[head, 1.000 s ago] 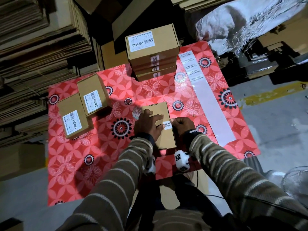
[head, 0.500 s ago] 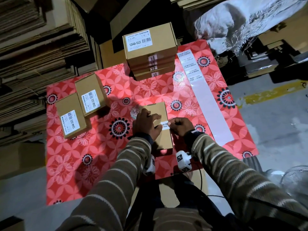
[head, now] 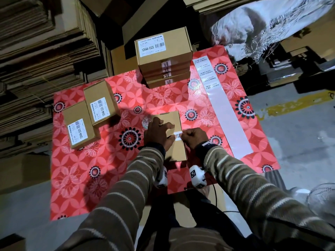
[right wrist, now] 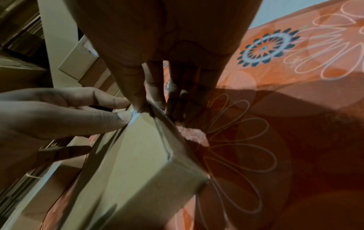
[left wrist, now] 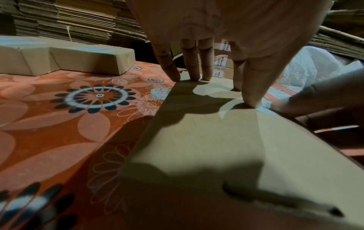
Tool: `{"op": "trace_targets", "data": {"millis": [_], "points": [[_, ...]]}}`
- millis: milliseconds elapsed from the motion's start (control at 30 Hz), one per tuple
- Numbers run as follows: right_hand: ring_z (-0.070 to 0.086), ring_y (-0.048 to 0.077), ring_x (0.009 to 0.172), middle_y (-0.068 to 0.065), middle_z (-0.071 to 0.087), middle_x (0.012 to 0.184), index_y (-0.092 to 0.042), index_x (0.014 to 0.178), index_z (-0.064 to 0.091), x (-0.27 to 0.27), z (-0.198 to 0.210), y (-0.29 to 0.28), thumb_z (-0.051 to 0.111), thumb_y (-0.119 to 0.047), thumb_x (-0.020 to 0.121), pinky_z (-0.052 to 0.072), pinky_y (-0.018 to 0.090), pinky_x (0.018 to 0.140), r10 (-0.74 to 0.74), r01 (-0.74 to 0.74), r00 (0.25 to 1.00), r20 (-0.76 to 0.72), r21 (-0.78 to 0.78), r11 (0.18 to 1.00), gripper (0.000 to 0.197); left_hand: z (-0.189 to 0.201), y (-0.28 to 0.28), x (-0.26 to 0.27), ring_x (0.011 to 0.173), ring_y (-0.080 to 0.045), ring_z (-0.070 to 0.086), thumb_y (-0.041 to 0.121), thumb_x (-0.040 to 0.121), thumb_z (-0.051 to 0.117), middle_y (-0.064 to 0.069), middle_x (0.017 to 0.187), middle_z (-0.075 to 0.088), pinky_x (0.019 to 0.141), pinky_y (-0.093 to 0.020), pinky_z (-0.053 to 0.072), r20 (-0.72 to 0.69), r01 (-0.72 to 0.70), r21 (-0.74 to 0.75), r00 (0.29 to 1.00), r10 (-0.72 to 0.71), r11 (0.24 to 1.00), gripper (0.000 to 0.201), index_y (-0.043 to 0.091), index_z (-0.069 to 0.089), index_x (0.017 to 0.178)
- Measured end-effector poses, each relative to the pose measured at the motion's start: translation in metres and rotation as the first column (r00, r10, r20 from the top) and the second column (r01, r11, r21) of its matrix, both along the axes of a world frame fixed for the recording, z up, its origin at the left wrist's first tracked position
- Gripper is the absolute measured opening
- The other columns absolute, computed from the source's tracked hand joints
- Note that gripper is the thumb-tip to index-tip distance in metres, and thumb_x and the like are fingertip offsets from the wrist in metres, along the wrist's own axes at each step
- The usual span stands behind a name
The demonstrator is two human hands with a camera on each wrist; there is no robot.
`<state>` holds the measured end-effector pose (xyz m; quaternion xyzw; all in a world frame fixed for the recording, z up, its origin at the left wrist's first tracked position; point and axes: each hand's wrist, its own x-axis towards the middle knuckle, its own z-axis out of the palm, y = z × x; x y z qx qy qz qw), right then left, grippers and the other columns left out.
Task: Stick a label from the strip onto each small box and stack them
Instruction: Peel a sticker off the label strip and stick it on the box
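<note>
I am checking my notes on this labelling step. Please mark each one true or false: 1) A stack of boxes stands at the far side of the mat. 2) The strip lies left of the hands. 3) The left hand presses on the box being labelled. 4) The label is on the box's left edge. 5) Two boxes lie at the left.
1) Stack at the far side of the mat: true.
2) False: the strip lies right of the hands.
3) Left hand presses on the box: true.
4) False: the label is at the right edge, under the right hand.
5) Two boxes at left: true.
</note>
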<state>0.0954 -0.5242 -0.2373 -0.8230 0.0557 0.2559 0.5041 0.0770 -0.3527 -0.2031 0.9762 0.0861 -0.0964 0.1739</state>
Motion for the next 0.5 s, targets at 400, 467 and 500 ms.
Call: {"op": "trace_targets", "data": {"millis": [400,467,500], "points": [[0.072,0.017,0.079,-0.001,0.076,0.084,-0.022,0.102,0.074,-0.022,0.013,-0.011,0.072,-0.036,0.084,0.058,0.031,0.08,0.004,-0.007,1.0,-0.031,-0.085,0.996,0.022,0.005,0.008,0.011,0.116,-0.028,0.047,0.038,0.08,0.075,-0.003,0.12,0.048,0.095,-0.045,0.047,-0.018,0.078,0.035,0.997,-0.078,0.996,0.039,0.035,0.064,0.117],[0.072,0.017,0.081,0.0,0.076,0.088,-0.022,0.106,0.074,-0.026,0.015,-0.019,0.072,-0.032,0.084,0.057,0.029,0.081,0.003,-0.005,1.0,-0.026,-0.092,0.996,0.024,0.013,0.014,0.023,0.115,-0.029,0.049,0.039,0.08,0.074,-0.007,0.121,0.052,0.096,-0.044,0.047,-0.02,0.092,0.065,0.996,-0.091,0.994,0.046,0.033,0.06,0.124],[0.072,0.016,0.08,-0.001,0.076,0.088,-0.022,0.107,0.073,-0.03,0.019,-0.022,0.072,-0.032,0.084,0.057,0.029,0.081,0.005,-0.007,1.0,-0.029,-0.087,0.996,0.025,0.017,0.018,0.028,0.115,-0.03,0.05,0.038,0.079,0.074,-0.007,0.123,0.053,0.096,-0.044,0.047,-0.007,0.1,0.077,0.995,-0.1,0.992,0.05,0.032,0.058,0.127]]}}
